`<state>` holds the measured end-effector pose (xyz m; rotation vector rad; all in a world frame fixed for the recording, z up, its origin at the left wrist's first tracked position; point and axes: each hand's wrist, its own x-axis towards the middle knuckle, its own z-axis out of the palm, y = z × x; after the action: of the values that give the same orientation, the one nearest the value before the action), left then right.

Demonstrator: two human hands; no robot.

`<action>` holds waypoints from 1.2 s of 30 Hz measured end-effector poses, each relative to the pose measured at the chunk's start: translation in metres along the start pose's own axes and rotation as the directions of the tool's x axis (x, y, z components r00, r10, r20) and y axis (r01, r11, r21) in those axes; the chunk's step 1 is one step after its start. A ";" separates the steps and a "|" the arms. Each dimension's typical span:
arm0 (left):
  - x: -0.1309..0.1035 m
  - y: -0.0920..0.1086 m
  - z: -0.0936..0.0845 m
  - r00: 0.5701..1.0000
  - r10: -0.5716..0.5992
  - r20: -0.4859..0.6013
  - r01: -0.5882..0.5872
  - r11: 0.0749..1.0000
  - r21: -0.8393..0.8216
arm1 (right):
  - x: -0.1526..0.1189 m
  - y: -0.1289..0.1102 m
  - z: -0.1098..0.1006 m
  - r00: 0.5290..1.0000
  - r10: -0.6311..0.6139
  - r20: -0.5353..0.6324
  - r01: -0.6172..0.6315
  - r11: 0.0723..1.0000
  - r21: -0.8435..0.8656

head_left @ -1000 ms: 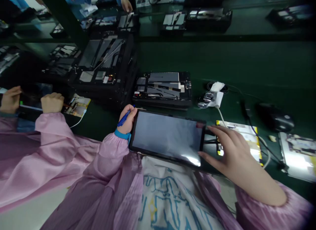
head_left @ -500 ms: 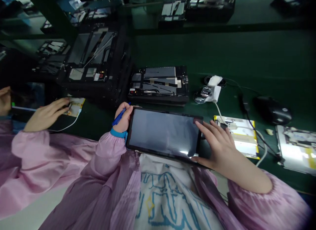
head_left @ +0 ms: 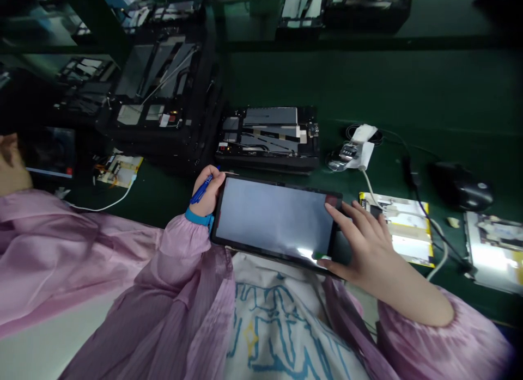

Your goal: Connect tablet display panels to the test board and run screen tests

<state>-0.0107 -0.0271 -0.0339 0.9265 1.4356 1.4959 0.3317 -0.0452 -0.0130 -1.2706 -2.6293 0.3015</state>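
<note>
So you've got the tablet [head_left: 273, 219] right around the middle of the frame, a bit below centre, screen facing up and looking mostly pale grey. There's a dark red patch in the screen's upper right corner and a little green one down by the lower right.

Your left hand [head_left: 207, 192] is closed around the tablet's left edge, thumb over the top corner, with a blue pen [head_left: 201, 189] tucked in the same grip. Blue wristband [head_left: 198, 217] just below that.

Your right hand [head_left: 363, 244] is spread pretty wide and not wrapped around anything: index fingertip at the red patch, thumb down at the lower right corner. Can't really tell how hard either one's pressing.

Just right of that hand there's a yellow-edged panel [head_left: 411, 230] with a white cable [head_left: 443, 257] curving past it, then a black mouse [head_left: 461, 187] above and a silver panel [head_left: 494, 252] at the right edge.

Above your tablet sits a black device [head_left: 267, 132] with its insides showing, and a taller stack of devices [head_left: 163, 86] fills the upper left. Far left edge: part of a co-worker's hand [head_left: 14, 167] beside another, darker screen [head_left: 51, 151].
</note>
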 end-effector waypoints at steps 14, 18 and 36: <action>-0.004 0.003 0.002 0.998 0.050 -0.027 -0.047 0.994 0.099 | 0.004 -0.043 -0.007 0.983 -0.136 -0.121 0.137 0.991 0.001; -0.004 0.001 0.003 0.998 0.063 -0.016 -0.062 0.997 0.055 | 0.008 -0.067 0.007 0.960 -0.273 -0.066 0.273 0.962 -0.007; -0.007 0.005 0.003 0.996 0.069 0.049 -0.076 0.982 0.173 | 0.008 -0.066 0.020 0.933 -0.318 -0.169 0.333 0.940 0.071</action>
<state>-0.0057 -0.0326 -0.0285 1.1218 1.5342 1.4097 0.2717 -0.0806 -0.0139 -0.7732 -2.5968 0.2606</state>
